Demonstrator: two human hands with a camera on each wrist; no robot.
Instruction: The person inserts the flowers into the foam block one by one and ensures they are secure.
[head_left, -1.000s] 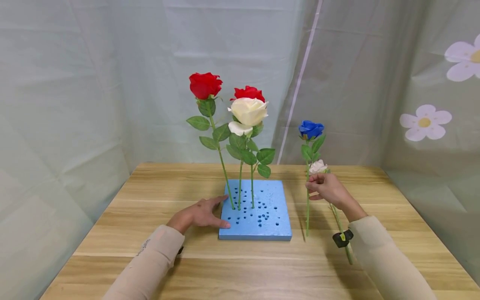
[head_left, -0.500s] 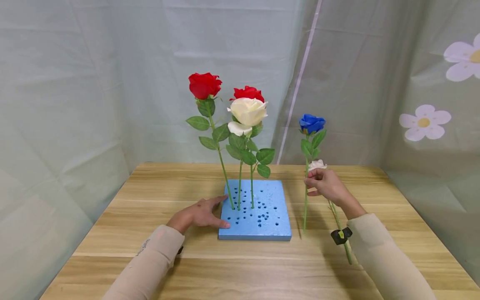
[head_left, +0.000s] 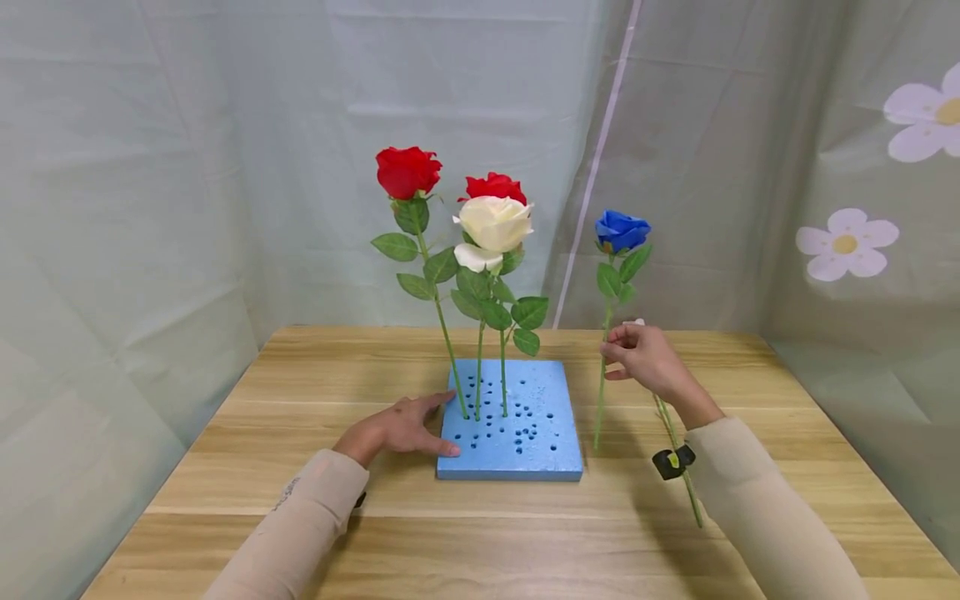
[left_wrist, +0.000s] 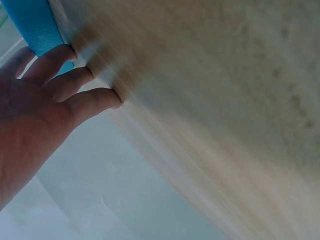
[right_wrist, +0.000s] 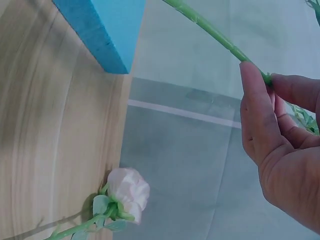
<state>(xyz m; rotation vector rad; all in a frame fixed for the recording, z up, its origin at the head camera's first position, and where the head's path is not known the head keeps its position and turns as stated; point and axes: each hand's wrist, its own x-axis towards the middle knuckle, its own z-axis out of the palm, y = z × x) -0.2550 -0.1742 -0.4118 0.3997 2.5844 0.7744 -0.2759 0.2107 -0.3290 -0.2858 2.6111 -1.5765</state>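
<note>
Roses (head_left: pixel 408 173) are standing mid-frame in a block (head_left: pixel 532 457), left hand (head_left: pixel 403 425) spread against it; right hand (head_left: pixel 651 364) is pinching a blue rose (head_left: pixel 622 231), mostly hiding a pale bloom (right_wrist: pixel 129 191).

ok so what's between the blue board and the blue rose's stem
Only bare tabletop shows between the blue board and the blue rose's stem, seen in the head view.

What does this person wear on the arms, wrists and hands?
The left sleeve, long and beige, bears dark, unreadable lettering; the right sleeve is plain beige. A black device with a yellow-green mark shows at the right wrist, a black piece near the left. The left hand and right hand wear no gloves.
</note>
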